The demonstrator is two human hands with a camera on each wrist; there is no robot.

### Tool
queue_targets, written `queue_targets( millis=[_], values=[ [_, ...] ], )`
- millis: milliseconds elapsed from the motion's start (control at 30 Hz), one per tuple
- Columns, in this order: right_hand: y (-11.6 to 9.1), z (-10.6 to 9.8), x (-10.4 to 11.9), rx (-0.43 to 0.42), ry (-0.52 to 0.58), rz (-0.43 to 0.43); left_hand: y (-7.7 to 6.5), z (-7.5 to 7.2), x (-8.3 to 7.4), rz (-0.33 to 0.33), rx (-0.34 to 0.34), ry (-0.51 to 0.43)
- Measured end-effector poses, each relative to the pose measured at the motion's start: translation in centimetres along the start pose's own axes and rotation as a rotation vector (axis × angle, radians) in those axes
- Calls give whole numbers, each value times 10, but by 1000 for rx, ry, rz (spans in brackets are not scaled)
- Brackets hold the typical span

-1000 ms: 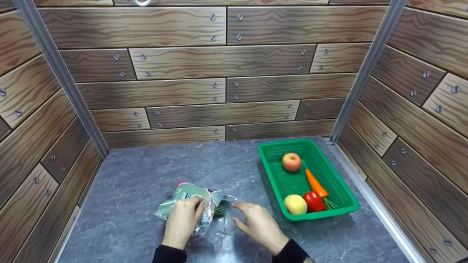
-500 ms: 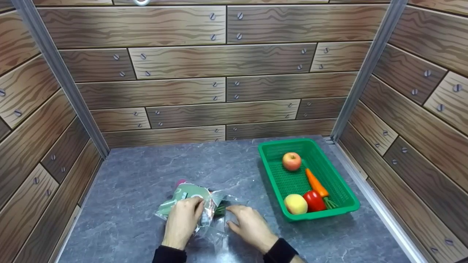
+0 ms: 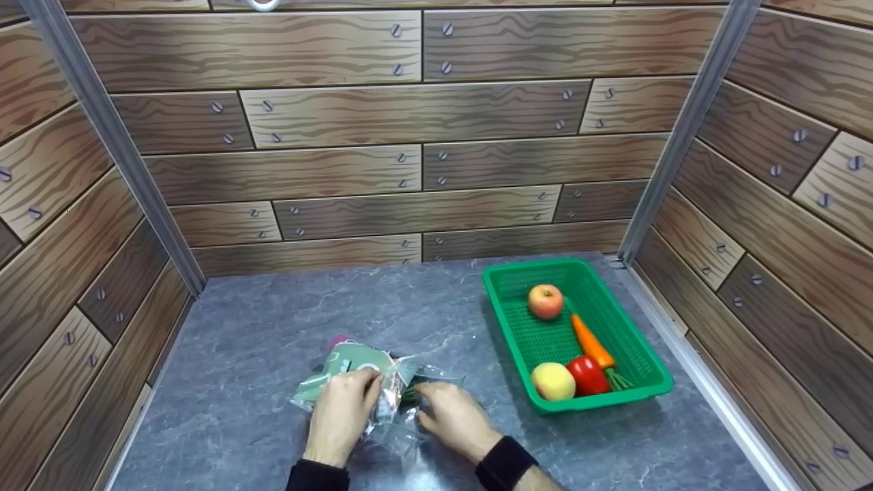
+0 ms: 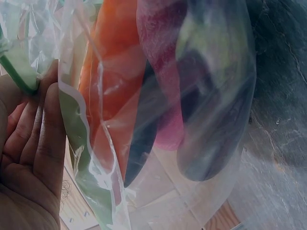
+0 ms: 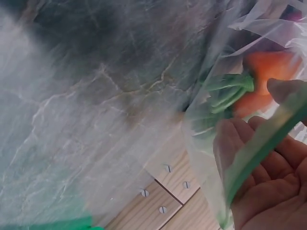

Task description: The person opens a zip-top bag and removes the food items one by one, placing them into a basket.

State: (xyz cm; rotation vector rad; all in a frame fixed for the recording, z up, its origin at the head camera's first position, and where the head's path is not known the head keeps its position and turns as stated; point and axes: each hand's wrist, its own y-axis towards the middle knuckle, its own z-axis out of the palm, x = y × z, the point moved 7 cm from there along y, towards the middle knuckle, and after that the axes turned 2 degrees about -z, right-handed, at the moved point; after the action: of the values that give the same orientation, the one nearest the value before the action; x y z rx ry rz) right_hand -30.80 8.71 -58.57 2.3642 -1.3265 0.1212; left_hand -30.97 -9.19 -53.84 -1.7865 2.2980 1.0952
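A clear plastic bag [image 3: 358,354] with a green printed side lies on the table. My left hand [image 3: 341,409] pinches its edge, as the left wrist view also shows. Through the plastic I see an orange carrot [image 4: 115,72], a pink vegetable of unclear kind [image 4: 169,129] and a dark purple eggplant [image 4: 204,153]. My right hand [image 3: 453,416] is at the bag's right-hand mouth. In the right wrist view its fingers [image 5: 230,139] are behind the bag's green-edged rim, thumb apart, close to the carrot's green stems [image 5: 232,93]; no grip on them shows.
To the right stands a green basket [image 3: 508,327] holding an apple [image 3: 545,301], a carrot [image 3: 592,341], a red pepper [image 3: 588,375] and a yellowish round fruit [image 3: 553,381]. Wood-patterned walls [image 3: 341,167] enclose the grey table [image 3: 273,307] at the back and sides.
My right hand has moved left, from beside the bag to its mouth, with its fingertips now at the green stems. The left hand keeps its hold on the bag in the same place.
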Motion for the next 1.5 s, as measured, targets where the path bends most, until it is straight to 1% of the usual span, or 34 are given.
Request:
queue_targets(
  millis=[167, 333, 500, 633, 800, 967, 1200, 1367, 1500],
  values=[
    [4, 5, -1, -4, -14, -6, 0, 1, 0, 2, 9, -2],
    [7, 14, -2, 39, -19, -1, 0, 1, -1, 4, 5, 5],
    [9, 23, -2, 77, -83, -12, -1, 0, -3, 16, -12, -2],
    [9, 26, -3, 83, -115, -19, -1, 1, -4, 26, -22, -1],
    [9, 24, -5, 73, -120, -26, -2, 1, -3, 20, -18, 1],
    [7, 24, -7, 81, -127, -28, -1, 1, -4, 22, -15, 6],
    [3, 21, -9, 93, -73, -10, -1, 2, -3, 12, 0, 4],
    [2, 17, -8, 75, -45, -33, -2, 2, -4, 13, -5, 5],
    [0, 11, -5, 57, -55, -56, -1, 1, -4, 5, 5, -5]
  ],
)
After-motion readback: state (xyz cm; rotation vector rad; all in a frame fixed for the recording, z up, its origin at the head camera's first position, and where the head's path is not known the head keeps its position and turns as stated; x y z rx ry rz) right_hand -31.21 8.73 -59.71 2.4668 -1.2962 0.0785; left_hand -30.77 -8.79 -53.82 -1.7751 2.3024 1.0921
